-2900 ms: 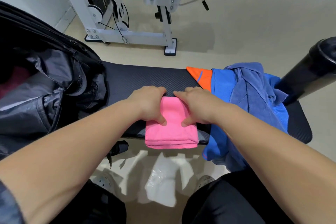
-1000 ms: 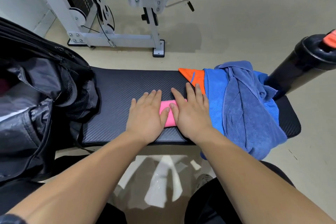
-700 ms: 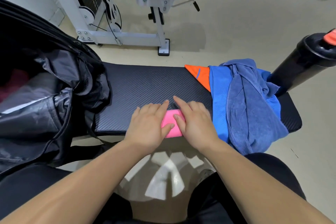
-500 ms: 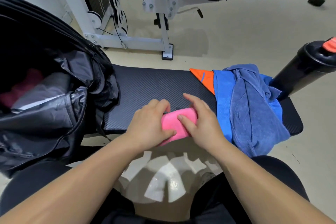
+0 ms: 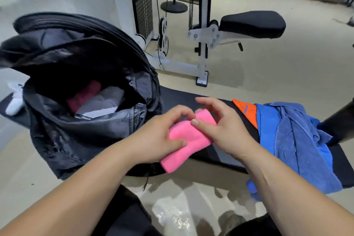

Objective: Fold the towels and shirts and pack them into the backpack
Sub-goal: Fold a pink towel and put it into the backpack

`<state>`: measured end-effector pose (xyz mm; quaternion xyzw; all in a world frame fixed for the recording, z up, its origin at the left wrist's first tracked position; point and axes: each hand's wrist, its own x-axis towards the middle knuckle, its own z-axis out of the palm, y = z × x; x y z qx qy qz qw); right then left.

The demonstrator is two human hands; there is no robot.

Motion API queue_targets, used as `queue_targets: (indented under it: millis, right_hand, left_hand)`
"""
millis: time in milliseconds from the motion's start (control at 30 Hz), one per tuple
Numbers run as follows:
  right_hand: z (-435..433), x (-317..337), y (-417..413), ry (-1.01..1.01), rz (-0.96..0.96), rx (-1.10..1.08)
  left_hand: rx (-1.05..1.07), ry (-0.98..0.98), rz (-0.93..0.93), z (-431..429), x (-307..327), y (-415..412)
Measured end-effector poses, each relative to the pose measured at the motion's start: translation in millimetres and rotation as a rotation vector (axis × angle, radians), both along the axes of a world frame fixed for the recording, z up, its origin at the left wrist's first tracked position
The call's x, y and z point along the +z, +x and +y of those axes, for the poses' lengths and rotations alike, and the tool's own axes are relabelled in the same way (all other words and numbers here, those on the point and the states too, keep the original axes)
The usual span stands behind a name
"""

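Observation:
A folded pink towel (image 5: 188, 141) is lifted just above the black bench pad (image 5: 193, 101). My left hand (image 5: 161, 136) grips its left side and my right hand (image 5: 222, 128) pinches its right end, with the fingers partly spread. The black backpack (image 5: 80, 120) stands open at the left end of the bench. Inside it lie a dark pink folded cloth (image 5: 84, 96) and a grey folded cloth (image 5: 101, 101). To the right a blue towel (image 5: 298, 140) lies crumpled over a blue and orange shirt (image 5: 249, 113).
A white weight machine (image 5: 203, 34) with a black padded seat stands on the beige floor behind the bench. A black cylinder (image 5: 341, 119) rises at the right edge. A white object (image 5: 13, 101) lies left of the backpack. My dark-clothed legs are below.
Both hands went from pressing the pink towel flat on the bench to lifting it off the pad. The view swung up and left, showing the backpack's open inside.

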<state>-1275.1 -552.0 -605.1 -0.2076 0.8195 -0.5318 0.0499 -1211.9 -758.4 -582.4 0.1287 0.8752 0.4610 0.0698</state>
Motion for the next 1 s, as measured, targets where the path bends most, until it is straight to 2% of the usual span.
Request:
queue_targets:
  millis: [100,267,333,467,567,667,700,800,867,1000]
  right_hand:
    - [-31.9,17.0,-8.4,0.052,0.052,0.105]
    - [-101.9,64.6,-33.5,0.209,0.394,0.168]
    - [-137.2,84.4,-43.2,0.290,0.488,0.220]
    - [-189.2,101.6,-62.9,0.490,0.515,0.328]
    - [-209.6,104.7,-77.5,0.435,0.424,0.315]
    - [-210.6,113.1,-93.4,0.106,0.236,0.169]
    - [-204.9,114.9,-98.2,0.054,0.151,0.140]
    - [-183.2,112.8,-105.6,0.023,-0.069,0.188]
    - [-177.0,109.5,-107.6,0.019,-0.095,0.190]
    - [-182.0,110.9,-105.8,0.017,-0.108,0.186]
  left_hand:
    - [0.110,-0.083,0.061,-36.9,25.0,13.7]
    - [0.323,-0.213,0.173,-105.3,63.6,23.8]
    - [0.441,-0.235,0.150,-125.6,65.0,19.1]
    - [0.548,-0.107,-0.029,-138.8,37.1,9.2]
    - [0.517,-0.095,-0.156,-142.8,12.1,12.1]
    - [0.493,-0.233,-0.284,-146.8,-0.3,17.9]
    - [0.498,-0.266,-0.330,-149.3,-3.2,17.5]
    - [0.467,-0.317,-0.421,-156.5,-2.3,7.4]
    - [0.427,-0.361,-0.420,-162.0,4.4,-7.6]
    - [0.486,-0.227,-0.278,-180.2,6.4,-43.7]
